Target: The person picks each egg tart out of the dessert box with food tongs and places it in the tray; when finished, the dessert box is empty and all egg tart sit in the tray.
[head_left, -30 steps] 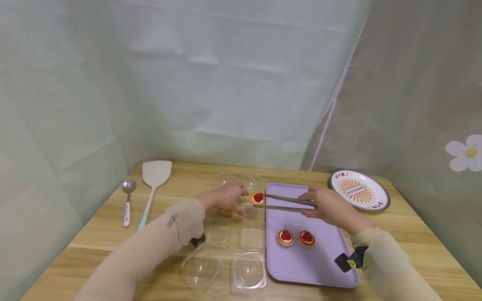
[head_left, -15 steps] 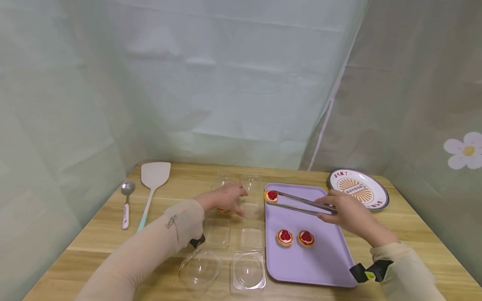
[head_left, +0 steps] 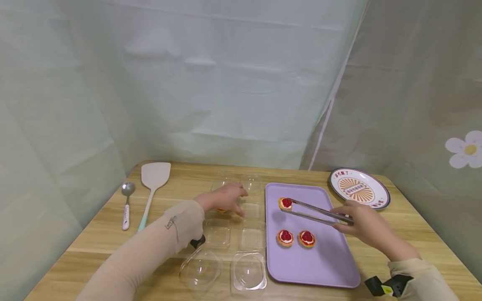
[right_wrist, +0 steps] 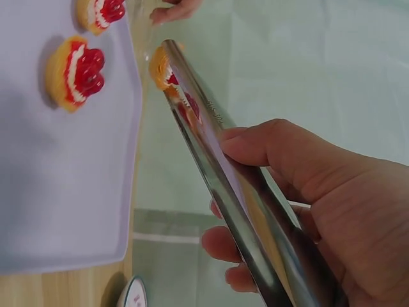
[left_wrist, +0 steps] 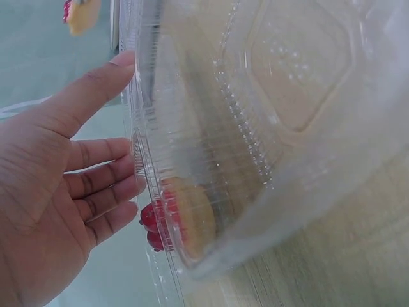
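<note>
My right hand (head_left: 367,223) grips metal tongs (head_left: 320,212), whose tips hold a tart (head_left: 285,203) with red topping over the far left part of the lilac tray (head_left: 312,267). Two similar tarts, a left one (head_left: 285,238) and a right one (head_left: 306,238), lie on the tray. My left hand (head_left: 226,197) rests at a clear plastic container (left_wrist: 300,70), thumb and fingertips against its rim, fingers relaxed. In the left wrist view, a tart (left_wrist: 190,217) sits in that container beside the fingers; the hand mostly covers it in the head view.
Nearer me stand more clear containers (head_left: 248,271), one with a domed lid (head_left: 199,269) opened leftward. A white spatula (head_left: 155,175) and a spoon (head_left: 127,205) lie on the left. At the back right is a patterned plate (head_left: 359,188).
My right hand has moved right and slightly nearer me, carrying the tongs and tart from beside the left hand to over the tray. The left hand has stayed put.
</note>
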Motion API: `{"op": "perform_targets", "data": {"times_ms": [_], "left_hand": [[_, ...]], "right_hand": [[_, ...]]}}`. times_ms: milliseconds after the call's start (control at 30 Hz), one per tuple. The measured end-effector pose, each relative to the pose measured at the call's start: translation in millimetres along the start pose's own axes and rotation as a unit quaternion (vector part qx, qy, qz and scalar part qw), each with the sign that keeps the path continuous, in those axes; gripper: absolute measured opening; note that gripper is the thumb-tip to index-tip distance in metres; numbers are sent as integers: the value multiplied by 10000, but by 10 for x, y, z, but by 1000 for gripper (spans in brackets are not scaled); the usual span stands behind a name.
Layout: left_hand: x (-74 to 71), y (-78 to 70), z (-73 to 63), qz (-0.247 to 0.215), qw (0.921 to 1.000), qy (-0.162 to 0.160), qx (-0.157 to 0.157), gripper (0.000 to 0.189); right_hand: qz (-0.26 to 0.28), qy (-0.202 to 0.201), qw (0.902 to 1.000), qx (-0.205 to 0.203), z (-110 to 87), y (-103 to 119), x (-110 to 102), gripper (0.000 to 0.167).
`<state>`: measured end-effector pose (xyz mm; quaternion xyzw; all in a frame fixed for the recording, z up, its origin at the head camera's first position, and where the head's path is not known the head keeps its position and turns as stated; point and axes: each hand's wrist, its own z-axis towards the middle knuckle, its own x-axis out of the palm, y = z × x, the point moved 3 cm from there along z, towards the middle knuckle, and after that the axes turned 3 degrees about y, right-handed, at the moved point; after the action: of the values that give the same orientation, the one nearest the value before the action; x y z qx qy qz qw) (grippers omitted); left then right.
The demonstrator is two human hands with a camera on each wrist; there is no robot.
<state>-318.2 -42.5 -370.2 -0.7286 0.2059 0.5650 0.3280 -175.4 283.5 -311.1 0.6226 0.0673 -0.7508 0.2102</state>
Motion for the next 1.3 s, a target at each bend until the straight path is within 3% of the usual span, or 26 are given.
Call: {"op": "perform_targets", "data": {"times_ms": [300,700,1100,1300], "left_hand": [[-6,-14,-1,-71,9999,80,-108,72],[20,-11,-12,29,9999,80,-111,73],[-67,43,-66,-114,9997,-118,-179,77],[-187,112,-230,-448,9981,-383,-203,75]], "right_hand": [[-67,174,9991,384,-242,-165,73,28],[-236,73,9990,362,-345,-240,169,28],[175,-374,9990,155,-430,-329,227,30],[384,-727,9965,176,-494,-336,206,29]]}}
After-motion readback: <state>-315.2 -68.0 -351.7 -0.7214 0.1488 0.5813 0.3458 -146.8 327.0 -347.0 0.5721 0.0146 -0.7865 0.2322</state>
